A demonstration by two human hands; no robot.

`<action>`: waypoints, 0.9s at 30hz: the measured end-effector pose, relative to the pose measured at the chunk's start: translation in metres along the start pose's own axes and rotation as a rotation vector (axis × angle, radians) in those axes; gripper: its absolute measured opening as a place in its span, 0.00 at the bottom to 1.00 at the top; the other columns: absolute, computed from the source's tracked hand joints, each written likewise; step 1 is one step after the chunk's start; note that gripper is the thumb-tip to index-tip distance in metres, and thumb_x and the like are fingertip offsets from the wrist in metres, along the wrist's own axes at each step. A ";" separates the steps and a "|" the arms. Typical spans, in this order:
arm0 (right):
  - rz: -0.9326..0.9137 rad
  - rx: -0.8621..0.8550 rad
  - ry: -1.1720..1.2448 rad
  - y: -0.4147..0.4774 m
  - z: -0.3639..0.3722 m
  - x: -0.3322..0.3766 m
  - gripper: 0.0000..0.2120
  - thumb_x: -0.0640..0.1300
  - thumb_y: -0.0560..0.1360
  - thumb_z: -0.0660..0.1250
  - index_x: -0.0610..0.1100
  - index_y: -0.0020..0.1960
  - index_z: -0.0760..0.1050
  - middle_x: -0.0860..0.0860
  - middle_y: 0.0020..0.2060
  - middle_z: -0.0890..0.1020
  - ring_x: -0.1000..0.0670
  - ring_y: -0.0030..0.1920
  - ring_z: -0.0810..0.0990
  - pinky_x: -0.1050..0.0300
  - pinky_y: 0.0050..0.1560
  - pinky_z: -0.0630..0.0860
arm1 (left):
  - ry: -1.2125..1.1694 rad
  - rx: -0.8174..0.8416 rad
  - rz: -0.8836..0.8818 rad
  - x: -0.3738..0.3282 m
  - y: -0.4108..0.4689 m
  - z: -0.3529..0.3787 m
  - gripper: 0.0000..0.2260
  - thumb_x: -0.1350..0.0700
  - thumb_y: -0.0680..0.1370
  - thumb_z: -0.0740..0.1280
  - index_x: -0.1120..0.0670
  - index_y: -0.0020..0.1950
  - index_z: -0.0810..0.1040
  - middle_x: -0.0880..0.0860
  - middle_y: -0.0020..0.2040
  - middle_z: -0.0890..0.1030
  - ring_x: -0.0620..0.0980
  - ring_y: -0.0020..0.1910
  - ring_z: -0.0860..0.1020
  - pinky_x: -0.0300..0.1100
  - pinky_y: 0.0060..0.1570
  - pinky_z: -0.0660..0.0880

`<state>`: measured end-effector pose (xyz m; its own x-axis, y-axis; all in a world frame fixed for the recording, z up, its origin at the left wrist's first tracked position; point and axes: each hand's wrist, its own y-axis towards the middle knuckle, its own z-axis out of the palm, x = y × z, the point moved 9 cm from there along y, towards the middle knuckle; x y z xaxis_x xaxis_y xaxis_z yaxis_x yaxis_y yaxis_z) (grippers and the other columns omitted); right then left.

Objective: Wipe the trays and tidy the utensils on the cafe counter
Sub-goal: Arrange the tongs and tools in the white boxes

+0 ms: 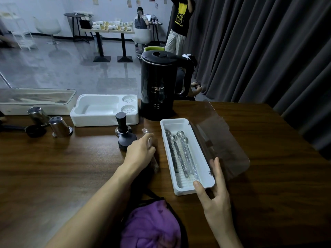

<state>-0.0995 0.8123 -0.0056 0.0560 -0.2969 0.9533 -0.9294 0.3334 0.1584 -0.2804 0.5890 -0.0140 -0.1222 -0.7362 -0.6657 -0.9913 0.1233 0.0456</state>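
Observation:
A long white utensil box (166, 140) lies on the dark wooden counter, its clear tinted lid (222, 140) swung open to the right. Several plastic-wrapped metal spoons (184, 153) lie inside it. My left hand (140, 152) grips another plastic-wrapped utensil (154, 162) just left of the box. My right hand (213, 192) rests with straight fingers against the box's near right corner, thumb on its front end. A purple cloth (152, 228) sits at the near edge below my arms.
A black electric kettle (157, 86) stands behind the box. A white moulded tray (103, 109) and a shallow metal tray (35, 99) sit at back left. Two steel cups (59, 126), a black scoop (35, 130) and a black tamper (123, 129) stand near them. People are in the background.

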 end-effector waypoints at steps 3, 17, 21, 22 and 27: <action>-0.004 0.000 -0.004 0.000 0.000 0.001 0.41 0.61 0.72 0.73 0.70 0.77 0.52 0.73 0.71 0.66 0.64 0.73 0.66 0.43 0.73 0.68 | -0.111 -0.049 -0.013 0.002 -0.002 -0.010 0.22 0.58 0.77 0.64 0.44 0.69 0.75 0.50 0.37 0.81 0.49 0.40 0.79 0.42 0.37 0.69; 0.004 -0.008 -0.039 0.000 -0.001 -0.003 0.43 0.65 0.68 0.72 0.71 0.77 0.53 0.69 0.74 0.65 0.62 0.74 0.65 0.42 0.74 0.68 | -0.622 0.029 0.063 -0.047 -0.012 -0.007 0.13 0.45 0.74 0.70 0.39 0.58 0.85 0.45 0.48 0.87 0.47 0.51 0.85 0.57 0.59 0.79; 0.001 -0.013 -0.051 0.001 -0.002 -0.001 0.42 0.66 0.69 0.70 0.71 0.77 0.52 0.69 0.75 0.63 0.63 0.75 0.63 0.43 0.74 0.67 | -0.411 -0.020 0.207 -0.076 -0.019 -0.003 0.15 0.50 0.77 0.72 0.40 0.64 0.82 0.41 0.50 0.85 0.41 0.57 0.81 0.51 0.65 0.74; 0.002 -0.013 -0.053 0.000 -0.002 0.000 0.42 0.66 0.69 0.70 0.71 0.77 0.52 0.69 0.75 0.63 0.63 0.75 0.63 0.43 0.74 0.67 | -0.355 -0.022 0.230 -0.082 -0.021 -0.001 0.16 0.51 0.78 0.72 0.41 0.66 0.81 0.42 0.50 0.85 0.43 0.61 0.79 0.51 0.69 0.69; -0.003 -0.011 -0.075 0.000 -0.003 0.001 0.42 0.64 0.70 0.70 0.71 0.77 0.52 0.70 0.75 0.63 0.63 0.74 0.63 0.44 0.74 0.68 | -0.171 0.085 0.235 -0.096 -0.019 0.018 0.23 0.50 0.79 0.70 0.41 0.74 0.73 0.39 0.46 0.83 0.42 0.70 0.71 0.61 0.77 0.39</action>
<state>-0.0988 0.8144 -0.0044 0.0308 -0.3636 0.9311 -0.9252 0.3421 0.1642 -0.2485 0.6695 0.0359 -0.3305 -0.5587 -0.7607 -0.9284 0.3375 0.1554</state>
